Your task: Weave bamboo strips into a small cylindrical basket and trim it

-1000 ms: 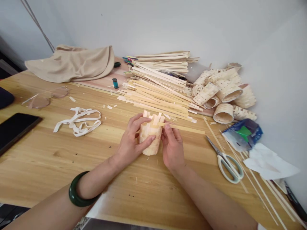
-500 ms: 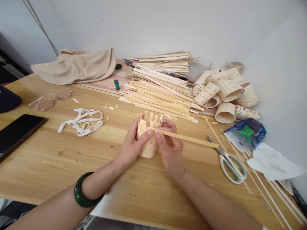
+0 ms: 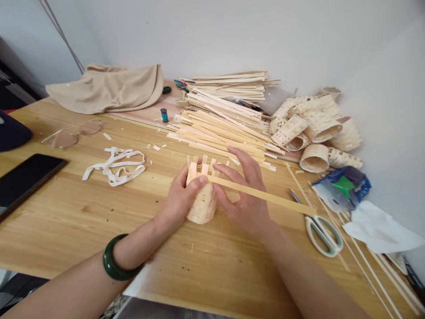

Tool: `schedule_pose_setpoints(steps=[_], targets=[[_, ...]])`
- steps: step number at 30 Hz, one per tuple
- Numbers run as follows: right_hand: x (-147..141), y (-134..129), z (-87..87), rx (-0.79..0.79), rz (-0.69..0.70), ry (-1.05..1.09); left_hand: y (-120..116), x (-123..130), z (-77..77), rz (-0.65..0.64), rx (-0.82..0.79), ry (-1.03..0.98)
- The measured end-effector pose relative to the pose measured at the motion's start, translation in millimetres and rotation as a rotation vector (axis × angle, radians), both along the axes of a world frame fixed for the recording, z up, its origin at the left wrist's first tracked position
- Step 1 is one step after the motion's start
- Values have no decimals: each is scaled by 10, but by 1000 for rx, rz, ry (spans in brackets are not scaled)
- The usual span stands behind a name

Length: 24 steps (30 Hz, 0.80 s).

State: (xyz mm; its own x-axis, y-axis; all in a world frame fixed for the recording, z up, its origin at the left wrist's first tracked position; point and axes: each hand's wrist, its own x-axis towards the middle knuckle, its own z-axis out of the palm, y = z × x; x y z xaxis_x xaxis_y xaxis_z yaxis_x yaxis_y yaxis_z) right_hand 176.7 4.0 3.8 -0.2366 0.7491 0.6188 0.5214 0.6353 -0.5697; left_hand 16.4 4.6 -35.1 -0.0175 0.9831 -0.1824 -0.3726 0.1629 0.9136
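The left hand (image 3: 181, 195) steadies a small woven basket (image 3: 201, 206) near the middle of a wooden worktop (image 3: 139, 235), well in from its front edge, the thumb pressing a flat yellow strip (image 3: 259, 192) to the wall while fingers curl round the far side, tips hidden. The right hand (image 3: 250, 208) is spread loosely, thumb and forefinger apart beside the rim, the strip running between them toward scissors (image 3: 322, 235) near the worktop's right edge. Good work here would seem to call for a thumb firm enough to stop slippage without denting the wall, and right fingertips that part the upright slats (image 3: 205, 165) gently and lay the strip flat; a hard tug could crack it or skew the rim.
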Motion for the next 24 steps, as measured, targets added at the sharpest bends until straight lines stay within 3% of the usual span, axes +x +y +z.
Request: schedule_pose_setpoints(steps=[5,11,15,24], targets=[[131,50,202,-56,179,-83,-5,11,35,-87,-21,-74],[188,79,266,-263,341,112,-88,90,125,-193,-165,-243],[153,69,219,-398,377,242,-109,98,103,-202,-225,-249],[117,81,159,-395,386,319,-102,107,74,-277,-205,-321]])
